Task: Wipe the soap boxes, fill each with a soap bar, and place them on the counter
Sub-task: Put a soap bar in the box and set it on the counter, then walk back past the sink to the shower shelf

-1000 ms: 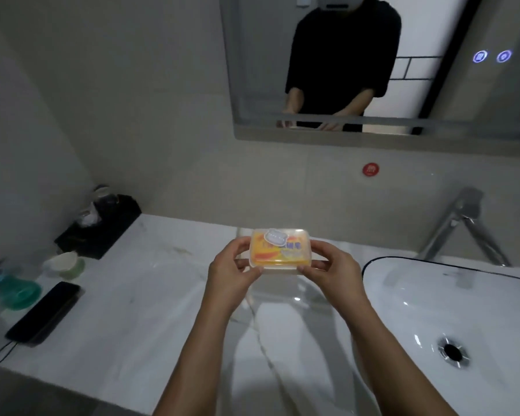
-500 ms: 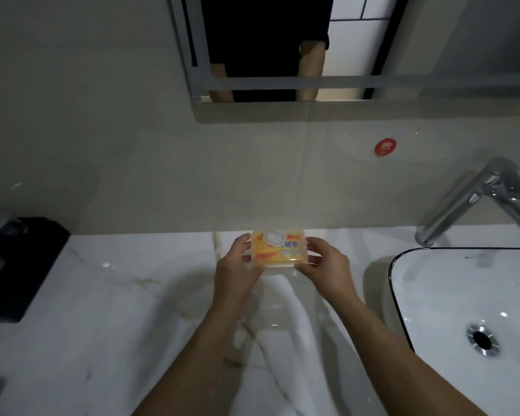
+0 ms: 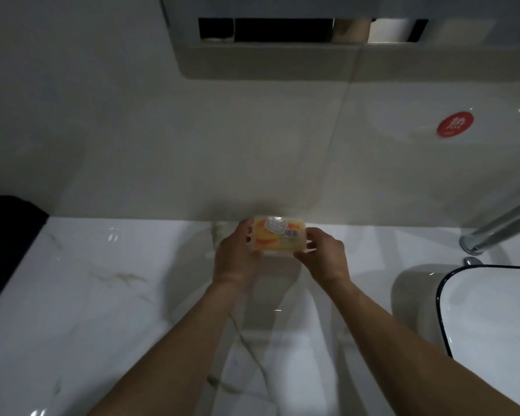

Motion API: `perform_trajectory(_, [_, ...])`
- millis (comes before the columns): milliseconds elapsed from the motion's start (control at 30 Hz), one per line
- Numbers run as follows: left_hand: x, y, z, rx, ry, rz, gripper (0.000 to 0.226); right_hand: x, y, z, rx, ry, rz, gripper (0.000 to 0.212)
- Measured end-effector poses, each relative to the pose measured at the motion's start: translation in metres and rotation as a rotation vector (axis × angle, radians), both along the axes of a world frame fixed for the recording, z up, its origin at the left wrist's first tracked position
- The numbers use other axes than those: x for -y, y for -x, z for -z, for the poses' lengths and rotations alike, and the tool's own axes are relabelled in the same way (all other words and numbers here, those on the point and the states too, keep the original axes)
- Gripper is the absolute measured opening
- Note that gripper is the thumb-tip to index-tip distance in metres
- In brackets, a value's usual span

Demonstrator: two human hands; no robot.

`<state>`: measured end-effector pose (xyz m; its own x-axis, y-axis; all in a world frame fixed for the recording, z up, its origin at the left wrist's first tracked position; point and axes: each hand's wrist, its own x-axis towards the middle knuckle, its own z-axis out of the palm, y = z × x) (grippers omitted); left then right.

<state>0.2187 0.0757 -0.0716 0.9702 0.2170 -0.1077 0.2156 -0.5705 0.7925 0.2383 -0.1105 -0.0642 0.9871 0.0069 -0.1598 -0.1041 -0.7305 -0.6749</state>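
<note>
Both hands, left hand [image 3: 236,256] and right hand [image 3: 323,259], grip the translucent rectangular soap box holding an orange-wrapped bar [image 3: 279,237] at frame centre, near the wall. Placing step: lower it onto the white marble counter [image 3: 117,295], then release.

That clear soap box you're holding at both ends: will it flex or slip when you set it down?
The soap box looks like rigid clear plastic, so probably little flex. Its glossy shell may slip, hence the left hand and right hand gripping its ends. Flat and low, it seems unlikely to tip.

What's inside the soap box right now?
Through the clear soap box, held by the left hand and right hand, an orange-yellow wrapped soap bar shows. Its underside is hidden.
</note>
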Motion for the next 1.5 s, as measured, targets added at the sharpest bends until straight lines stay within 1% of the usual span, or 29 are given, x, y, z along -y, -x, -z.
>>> perform_trajectory(167, [-0.003,-0.011,0.015,0.029,0.037,0.004,0.059,-0.007,-0.016,0.012,0.006,0.013,-0.007,0.035])
perform_trajectory(267, [-0.004,-0.015,0.021,0.053,0.017,0.006,0.052,-0.008,-0.019,0.017,-0.005,0.015,-0.007,0.032])
perform_trajectory(333, [-0.005,-0.016,0.025,0.053,0.016,0.027,0.051,-0.009,-0.019,0.019,0.003,0.011,-0.003,0.028])
perform_trajectory(400, [-0.006,-0.019,0.026,0.037,-0.041,0.048,0.052,-0.009,-0.02,0.019,0.006,0.021,-0.006,0.025])
perform_trajectory(500, [-0.008,-0.024,0.025,-0.007,-0.196,0.099,0.06,-0.009,-0.02,0.019,0.006,0.05,-0.028,0.023])
perform_trajectory(633, [-0.007,-0.024,0.02,-0.034,-0.263,0.134,0.057,-0.01,-0.018,0.019,-0.007,0.075,-0.035,0.022])
perform_trajectory(733, [-0.006,-0.022,0.017,-0.042,-0.306,0.145,0.059,-0.012,-0.018,0.017,-0.024,0.104,-0.034,0.022])
perform_trajectory(800, [-0.004,-0.022,0.016,-0.046,-0.358,0.152,0.058,-0.013,-0.02,0.015,-0.051,0.125,-0.037,0.025])
perform_trajectory(900, [-0.003,-0.02,0.011,-0.074,-0.432,0.168,0.054,-0.013,-0.02,0.01,-0.1,0.208,-0.082,0.035])
perform_trajectory(1000, [-0.005,-0.017,0.003,-0.119,-0.476,0.177,0.06,-0.01,-0.016,0.002,-0.109,0.276,-0.082,0.041])
perform_trajectory(1100, [-0.008,-0.014,-0.011,-0.14,-0.504,0.199,0.067,-0.006,-0.01,-0.012,-0.099,0.289,-0.062,0.055])
perform_trajectory(1233, [-0.008,-0.007,-0.04,-0.069,-0.558,0.231,0.066,-0.001,0.005,-0.041,-0.073,0.271,-0.03,0.058])
perform_trajectory(1367, [0.002,0.011,-0.075,0.082,-0.615,0.211,0.062,0.007,0.031,-0.079,0.023,0.261,0.006,0.057])
perform_trajectory(1500, [0.017,0.032,-0.115,0.2,-0.668,0.219,0.059,0.019,0.064,-0.122,0.101,0.25,0.086,0.056])
